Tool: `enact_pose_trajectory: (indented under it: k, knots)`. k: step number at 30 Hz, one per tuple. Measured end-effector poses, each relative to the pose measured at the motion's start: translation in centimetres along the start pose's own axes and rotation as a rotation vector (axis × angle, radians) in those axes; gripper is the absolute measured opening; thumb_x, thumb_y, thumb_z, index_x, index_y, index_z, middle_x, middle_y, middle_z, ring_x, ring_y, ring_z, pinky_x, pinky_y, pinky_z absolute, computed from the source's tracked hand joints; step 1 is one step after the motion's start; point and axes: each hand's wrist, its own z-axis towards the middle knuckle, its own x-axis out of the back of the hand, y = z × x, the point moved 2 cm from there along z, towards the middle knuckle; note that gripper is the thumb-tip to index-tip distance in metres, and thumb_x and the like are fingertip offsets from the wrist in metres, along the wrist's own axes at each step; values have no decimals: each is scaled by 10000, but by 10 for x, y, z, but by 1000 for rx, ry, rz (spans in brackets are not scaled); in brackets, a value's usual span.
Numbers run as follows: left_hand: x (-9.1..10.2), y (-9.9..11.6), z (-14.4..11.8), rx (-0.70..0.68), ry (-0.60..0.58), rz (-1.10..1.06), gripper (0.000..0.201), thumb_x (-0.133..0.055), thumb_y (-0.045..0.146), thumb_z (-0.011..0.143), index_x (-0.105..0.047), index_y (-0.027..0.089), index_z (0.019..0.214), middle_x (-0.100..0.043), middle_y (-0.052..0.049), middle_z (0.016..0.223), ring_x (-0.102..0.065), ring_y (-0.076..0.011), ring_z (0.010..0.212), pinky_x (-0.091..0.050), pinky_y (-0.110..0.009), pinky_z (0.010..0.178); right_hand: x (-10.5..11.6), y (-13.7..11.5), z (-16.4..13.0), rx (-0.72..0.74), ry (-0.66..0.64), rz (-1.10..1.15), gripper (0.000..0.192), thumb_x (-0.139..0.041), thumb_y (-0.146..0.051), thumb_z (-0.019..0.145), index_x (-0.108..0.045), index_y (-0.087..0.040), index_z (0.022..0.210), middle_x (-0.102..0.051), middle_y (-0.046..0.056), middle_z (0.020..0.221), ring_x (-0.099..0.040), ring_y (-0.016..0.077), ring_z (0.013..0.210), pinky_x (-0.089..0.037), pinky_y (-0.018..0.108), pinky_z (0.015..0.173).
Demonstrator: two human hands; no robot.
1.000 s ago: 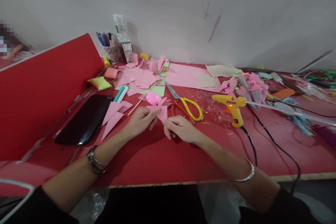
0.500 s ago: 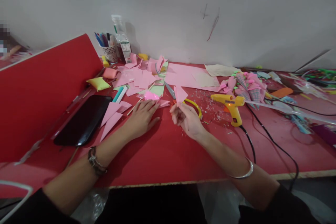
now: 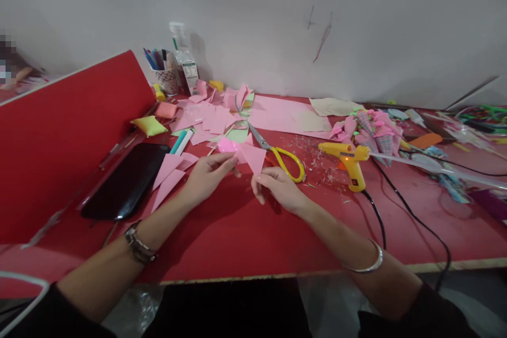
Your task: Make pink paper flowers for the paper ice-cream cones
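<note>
two hands work one pink paper triangle (image 3: 253, 157) just above the table (image 3: 237, 232): right hand (image 3: 277, 190) pinches its lower tip, left hand (image 3: 208, 174) fingers touch its edge; folding looks barely begun, loose pink triangles (image 3: 170, 171) wait nearby.

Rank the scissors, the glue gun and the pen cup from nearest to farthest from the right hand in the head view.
1. Scissors: just beyond the right hand, slightly to its right.
2. Glue gun: farther right on the table.
3. Pen cup: far back left, by the wall.
</note>
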Motion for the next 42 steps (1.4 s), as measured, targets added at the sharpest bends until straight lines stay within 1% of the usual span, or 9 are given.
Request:
enact_pose_trajectory:
  k: [3, 6, 8, 11, 16, 22, 26, 32, 42]
  knots:
    - [-2, -3, 0, 11, -25, -59, 251, -454, 317, 756, -651, 161, 758, -663, -14, 637, -571, -122, 637, -461, -277, 716, -2, -1, 0, -33, -11, -55, 257, -433, -303, 735, -540, -152, 556, -484, -60, 386, -440, 38, 356, -354, 182, 436]
    - [-4, -12, -1, 61, -57, -154, 314, -456, 348, 757, -625, 160, 943, -671, -68, 889, -597, -154, 788, -466, -308, 776, -3, 0, -1, -43, -7, -75, 283, -417, -331, 772, -574, -148, 623, -489, -59, 397, -444, 37, 370, -361, 178, 440]
    - [-7, -16, -3, 74, -159, -239, 385, -425, 391, 775, -577, 168, 1049, -609, -98, 1069, -573, -186, 923, -458, -327, 813, -2, 2, 0, -23, 11, -64, 304, -421, -363, 776, -585, -144, 644, -486, -59, 402, -443, 37, 375, -366, 178, 442]
    - [-10, -15, -5, 51, -316, -284, 418, -384, 428, 793, -534, 200, 1109, -542, -95, 1176, -506, -211, 1060, -434, -338, 860, -1, 4, 1, 5, 26, -42, 338, -433, -417, 766, -594, -137, 666, -490, -55, 411, -444, 39, 380, -374, 181, 447]
    - [-9, -5, -5, 37, -226, -209, 405, -542, 391, 684, -558, 207, 1044, -598, -83, 1074, -547, -220, 983, -483, -296, 733, -3, 6, 0, 43, 16, -107, 355, -421, -445, 775, -581, -146, 673, -491, -49, 431, -456, 51, 403, -381, 189, 457]
    - [-7, -1, -6, 31, -148, -216, 101, -566, 269, 668, -598, 173, 668, -593, 2, 643, -548, -114, 649, -471, -236, 627, -3, -2, -4, 275, 159, -576, 342, -397, -294, 819, -504, -158, 523, -526, -19, 491, -461, 55, 435, -371, 189, 494]
    - [-5, -8, -5, 55, -101, -270, 155, -584, 277, 677, -641, 168, 772, -650, -25, 758, -572, -138, 735, -462, -272, 732, 0, -5, -5, 412, 223, -736, 297, -404, -246, 815, -552, -148, 576, -542, -15, 508, -478, 61, 455, -368, 178, 501]
    - [-5, -10, -2, -80, -142, -391, 148, -566, 247, 714, -680, 228, 806, -658, -23, 944, -569, -163, 912, -413, -287, 866, 0, -2, -5, 451, 200, -893, 354, -348, -288, 835, -608, -136, 647, -552, 6, 508, -472, 71, 438, -340, 184, 461]
    - [-8, -9, -2, 119, -91, -675, 162, -655, 179, 599, -693, 214, 753, -682, -27, 839, -606, -163, 818, -461, -297, 803, -2, -1, -5, 410, 138, -909, 376, -318, -307, 856, -636, -130, 760, -591, 26, 554, -509, 87, 476, -354, 197, 493]
